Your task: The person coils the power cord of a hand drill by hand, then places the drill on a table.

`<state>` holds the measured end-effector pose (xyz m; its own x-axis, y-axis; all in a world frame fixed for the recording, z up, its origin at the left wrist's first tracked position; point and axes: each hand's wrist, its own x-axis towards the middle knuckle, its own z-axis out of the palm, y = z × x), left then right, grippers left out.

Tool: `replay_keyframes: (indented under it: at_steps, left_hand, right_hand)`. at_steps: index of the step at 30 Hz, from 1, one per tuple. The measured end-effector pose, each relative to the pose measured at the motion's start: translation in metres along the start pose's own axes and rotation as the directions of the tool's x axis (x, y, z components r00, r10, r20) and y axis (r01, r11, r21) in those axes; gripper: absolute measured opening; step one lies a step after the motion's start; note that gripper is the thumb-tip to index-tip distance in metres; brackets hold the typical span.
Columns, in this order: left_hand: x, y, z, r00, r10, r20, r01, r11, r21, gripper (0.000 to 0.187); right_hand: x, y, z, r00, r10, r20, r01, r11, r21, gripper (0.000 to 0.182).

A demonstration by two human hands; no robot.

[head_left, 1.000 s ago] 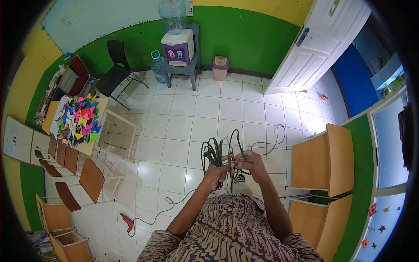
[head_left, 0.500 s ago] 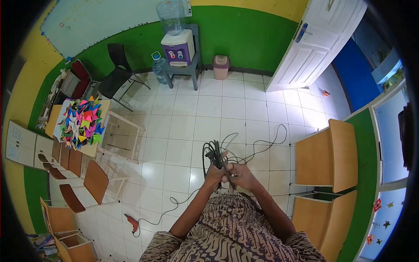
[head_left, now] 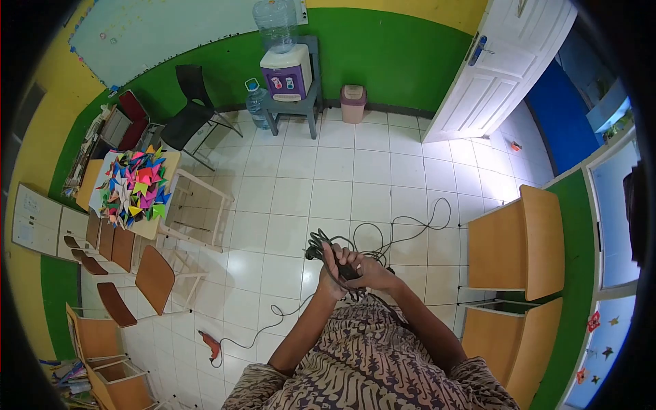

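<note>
A bundle of black cable (head_left: 318, 240) is gathered in loops in front of my body. My left hand (head_left: 331, 275) is closed around the loops, which stick out beyond its fingers. On the other side, my right hand (head_left: 369, 270) has its fingers closed on the same bundle, close against the left hand. Something dark and thicker shows between the hands, too small to make out. Loose cable (head_left: 403, 222) trails over the floor ahead to the right. To the left, a thin cord (head_left: 263, 328) runs to a red pistol-shaped tool (head_left: 211, 346) on the floor.
A table (head_left: 171, 166) with colourful folded paper stands at left, near brown chairs (head_left: 156, 279). Wooden desks (head_left: 495, 239) line the right side. A water dispenser (head_left: 285, 72), a pink bin (head_left: 353, 104) and an open white door (head_left: 502, 75) are at the back.
The cable bundle has tipped to the left and lower, its loops now looser. My right hand has shifted up against the left, its fingers over the bundle.
</note>
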<state>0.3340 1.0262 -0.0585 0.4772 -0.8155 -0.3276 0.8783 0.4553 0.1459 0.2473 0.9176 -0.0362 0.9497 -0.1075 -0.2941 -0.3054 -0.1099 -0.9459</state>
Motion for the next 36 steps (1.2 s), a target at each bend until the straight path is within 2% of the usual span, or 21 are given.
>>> replay_keyframes:
  at_steps: [4, 6, 7, 10, 12, 14, 15, 16, 18, 19, 20, 22, 23, 26, 27, 29, 30, 33, 34, 35, 36]
  left_hand:
    - [-0.006, -0.003, 0.008, 0.994, 0.093, -0.055, -0.078, 0.971, 0.227, 0.053]
    - [-0.009, 0.005, 0.008, 0.992, 0.069, -0.108, 0.021, 0.742, 0.670, 0.056]
    - [-0.008, 0.006, 0.007, 0.990, 0.139, 0.000, -0.075, 0.537, 0.840, 0.067]
    - [-0.017, 0.019, 0.024, 1.000, 0.002, 0.030, -0.029, 0.360, 0.933, 0.078]
    - [-0.017, 0.021, 0.031, 0.997, -0.046, 0.061, -0.037, 0.402, 0.915, 0.076]
    - [-0.016, 0.028, 0.037, 0.970, -0.218, -0.107, 0.184, 0.370, 0.911, 0.072]
    - [-0.012, 0.027, 0.026, 0.958, -0.214, -0.193, 0.265, 0.392, 0.881, 0.067]
    - [-0.016, 0.027, 0.021, 0.958, -0.213, -0.191, 0.263, 0.393, 0.881, 0.067]
    - [-0.025, 0.029, 0.025, 0.973, -0.175, -0.147, 0.228, 0.685, 0.692, 0.064]
    - [-0.028, 0.027, 0.028, 0.974, -0.132, -0.182, 0.219, 0.741, 0.635, 0.050]
    - [-0.029, 0.025, 0.028, 0.974, -0.131, -0.184, 0.220, 0.742, 0.634, 0.050]
    - [-0.031, 0.021, 0.026, 0.986, 0.021, -0.167, 0.131, 0.526, 0.840, 0.038]
    - [-0.025, 0.020, 0.006, 0.985, 0.082, -0.153, 0.098, 0.466, 0.880, 0.027]
    - [-0.020, 0.019, -0.010, 0.982, 0.187, 0.014, -0.073, 0.310, 0.948, 0.024]
    - [-0.024, 0.021, 0.000, 0.982, 0.188, 0.012, -0.072, 0.315, 0.946, 0.024]
    - [-0.030, 0.030, 0.020, 0.986, 0.105, -0.125, 0.009, 0.731, 0.682, 0.016]
    - [-0.033, 0.038, 0.023, 0.976, 0.078, -0.206, 0.050, 0.832, 0.552, 0.014]
    - [-0.027, 0.088, -0.028, 0.945, 0.161, -0.284, -0.104, 0.973, 0.205, 0.023]
    - [-0.027, 0.120, -0.058, 0.947, 0.186, -0.263, -0.167, 0.982, 0.092, 0.028]
    - [-0.029, 0.147, -0.075, 0.848, 0.329, -0.417, -0.289, 0.944, 0.157, 0.034]
    - [-0.036, 0.175, -0.097, 0.767, 0.413, -0.491, -0.372, 0.910, 0.185, 0.030]
  right_hand:
    - [-0.004, 0.021, 0.008, 0.995, 0.095, 0.003, -0.095, 0.990, 0.102, 0.047]
    - [-0.011, 0.008, 0.015, 0.971, -0.070, -0.230, 0.041, 0.991, -0.127, 0.030]
    - [-0.017, -0.006, 0.015, 0.957, -0.103, -0.272, 0.013, 0.949, -0.316, 0.025]
    - [-0.018, -0.019, 0.012, 0.985, -0.079, -0.152, 0.009, 0.912, -0.409, 0.028]
    - [-0.011, -0.006, 0.016, 0.987, -0.075, -0.141, 0.028, 0.951, -0.307, 0.022]
    - [0.001, 0.004, 0.028, 0.770, -0.461, -0.440, 0.370, 0.886, -0.281, 0.011]
    - [-0.005, 0.009, 0.025, 0.892, -0.123, -0.435, 0.082, 0.990, -0.113, 0.013]
    - [-0.005, 0.013, 0.027, 0.892, -0.124, -0.435, 0.082, 0.990, -0.115, 0.013]
    - [-0.002, 0.014, 0.029, 0.800, -0.029, -0.600, -0.033, 0.995, -0.091, 0.018]
    - [-0.001, 0.014, 0.033, 0.766, -0.126, -0.630, 0.144, 0.989, -0.023, 0.025]
    - [-0.002, 0.014, 0.034, 0.768, -0.124, -0.628, 0.142, 0.990, -0.022, 0.025]
    - [-0.005, 0.014, 0.035, 0.758, -0.271, -0.594, -0.002, 0.909, -0.418, 0.033]
    - [-0.004, 0.019, 0.036, 0.759, -0.272, -0.591, 0.000, 0.908, -0.419, 0.033]
    - [-0.003, 0.024, 0.033, 0.795, -0.084, -0.601, -0.123, 0.947, -0.296, 0.030]
    - [-0.005, 0.012, 0.023, 0.783, 0.134, -0.607, -0.165, 0.986, 0.004, 0.029]
    - [-0.001, 0.008, 0.002, 0.728, 0.440, -0.526, -0.104, 0.829, 0.549, 0.031]
    - [-0.009, -0.010, -0.012, 0.718, 0.534, -0.447, -0.076, 0.698, 0.712, 0.026]
    - [-0.033, -0.004, -0.061, 0.770, 0.437, -0.464, 0.043, 0.691, 0.721, 0.022]
    - [-0.049, -0.004, -0.088, 0.816, 0.471, -0.336, 0.090, 0.471, 0.878, 0.024]
    - [-0.066, -0.032, -0.092, 0.740, 0.366, -0.565, 0.223, 0.658, 0.719, 0.036]
    - [-0.085, -0.037, -0.118, 0.757, 0.327, -0.566, 0.282, 0.617, 0.734, 0.041]
